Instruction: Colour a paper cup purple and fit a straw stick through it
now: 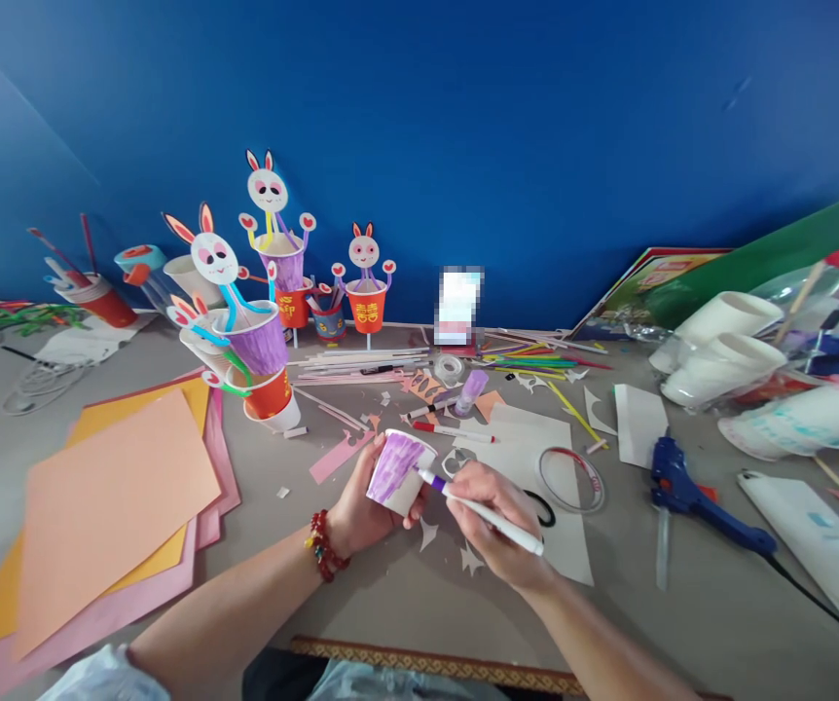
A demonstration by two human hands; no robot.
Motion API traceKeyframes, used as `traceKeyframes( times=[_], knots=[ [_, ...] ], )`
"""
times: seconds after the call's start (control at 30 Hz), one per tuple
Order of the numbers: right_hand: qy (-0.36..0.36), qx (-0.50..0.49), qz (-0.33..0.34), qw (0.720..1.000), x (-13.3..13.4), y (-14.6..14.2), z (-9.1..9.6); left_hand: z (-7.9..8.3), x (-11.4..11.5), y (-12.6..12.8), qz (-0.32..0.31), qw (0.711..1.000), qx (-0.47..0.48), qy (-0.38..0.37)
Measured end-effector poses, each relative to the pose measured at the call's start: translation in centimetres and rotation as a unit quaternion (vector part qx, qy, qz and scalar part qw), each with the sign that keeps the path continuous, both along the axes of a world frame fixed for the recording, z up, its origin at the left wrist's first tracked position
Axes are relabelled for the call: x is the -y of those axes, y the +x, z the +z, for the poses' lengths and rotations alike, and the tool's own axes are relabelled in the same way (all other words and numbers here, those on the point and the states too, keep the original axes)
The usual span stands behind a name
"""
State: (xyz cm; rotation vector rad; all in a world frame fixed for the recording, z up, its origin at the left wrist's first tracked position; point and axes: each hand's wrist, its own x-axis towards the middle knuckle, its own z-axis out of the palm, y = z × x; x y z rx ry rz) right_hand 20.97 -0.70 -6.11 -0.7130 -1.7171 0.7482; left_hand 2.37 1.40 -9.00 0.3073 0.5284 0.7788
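Note:
My left hand [361, 501] is wrapped round a white paper cup [396, 470], tilted on its side, with purple strokes over much of its wall. A part near its base and right side is still white. In my right hand [492, 511] is a white marker [499, 526] with a purple end, its tip touching the cup's wall. Beyond the cup stands a purple marker cap or small purple object [471, 389]. A red-and-white marker [455, 432] lies just past my right hand, near a sheet of white paper [528, 443] under a roll of clear tape [571, 479].
Paper-cup rabbits [367, 302] stand at the back left. Coloured paper sheets [120, 506] are stacked on the left. A blue glue gun [704, 506] and bagged paper cups [726, 365] lie on the right. Paper scraps [343, 456] and pipe cleaners [536, 362] are scattered mid-table.

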Motion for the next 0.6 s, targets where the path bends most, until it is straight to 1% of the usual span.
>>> traceKeyframes(
  times=[0.1, 0.13, 0.17, 0.27, 0.3, 0.4, 0.43, 0.57, 0.6],
  knots=[
    [0.013, 0.014, 0.068, 0.998, 0.12, -0.24, 0.29, -0.02, 0.10, 0.03, 0.003, 1.000, 0.000, 0.007],
    [0.015, 0.015, 0.076, 0.997, 0.13, -0.26, 0.33, -0.03, 0.12, 0.04, 0.005, 1.000, -0.002, 0.009],
    [0.016, 0.013, 0.071, 0.997, 0.12, -0.24, 0.33, -0.05, 0.12, 0.04, 0.005, 1.000, -0.005, 0.009],
    [0.011, -0.001, 0.025, 1.000, 0.04, -0.13, 0.16, -0.16, 0.07, 0.04, -0.001, 1.000, -0.018, 0.010],
    [0.013, -0.001, 0.026, 1.000, 0.03, -0.14, 0.11, -0.22, 0.05, 0.04, -0.001, 1.000, -0.021, 0.013],
    [0.029, 0.010, 0.079, 0.996, 0.08, -0.39, 0.15, -0.41, 0.03, 0.03, 0.008, 1.000, -0.023, 0.019],
    [0.033, 0.009, 0.087, 0.996, 0.09, -0.49, 0.23, -0.44, 0.04, 0.02, 0.010, 0.999, -0.024, 0.018],
    [0.033, -0.005, 0.054, 0.998, 0.08, -0.64, 0.62, -0.31, 0.11, 0.06, 0.018, 0.999, -0.036, 0.004],
    [0.033, -0.004, 0.056, 0.998, 0.09, -0.64, 0.67, -0.24, 0.13, 0.10, 0.025, 0.999, -0.035, -0.002]
  ],
)
